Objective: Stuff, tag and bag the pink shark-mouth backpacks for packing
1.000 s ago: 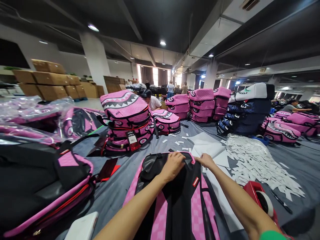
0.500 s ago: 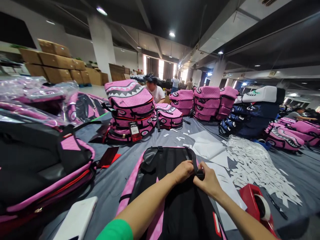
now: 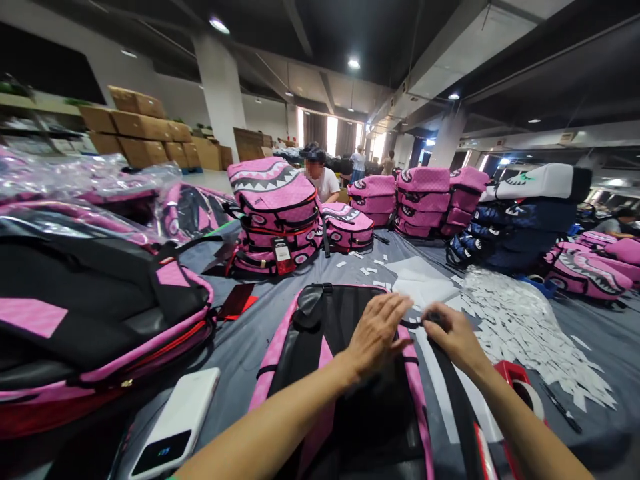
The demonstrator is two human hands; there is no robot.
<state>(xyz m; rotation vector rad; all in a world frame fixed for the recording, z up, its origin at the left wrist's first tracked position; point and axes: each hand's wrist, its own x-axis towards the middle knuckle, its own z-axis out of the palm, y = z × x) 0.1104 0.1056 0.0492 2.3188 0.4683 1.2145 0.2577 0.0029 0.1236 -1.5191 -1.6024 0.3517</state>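
Note:
A pink and black backpack [image 3: 370,420] lies on the cloth-covered table in front of me, its black back panel facing up. My left hand [image 3: 377,330] hovers over its upper right part, fingers stretched out, slightly blurred, with nothing in it. Just right of the bag, my right hand [image 3: 453,337] is closed on the top end of a black shoulder strap [image 3: 456,397]. That strap is pulled out sideways over white paper, and a thin dark band runs from it toward the bag's edge.
Another pink and black backpack [image 3: 115,320] lies at left, beside a white power bank [image 3: 177,427]. Stacked pink bags [image 3: 275,193] stand ahead, with a person [image 3: 325,183] behind them. At right are a heap of white slips [image 3: 530,333], a red tape dispenser [image 3: 511,373] and a pen [image 3: 563,407].
Both hands were together at the bag's upper right corner. My right hand has drawn the strap outward to the right; my left hand has opened and come away. The view has shifted slightly left.

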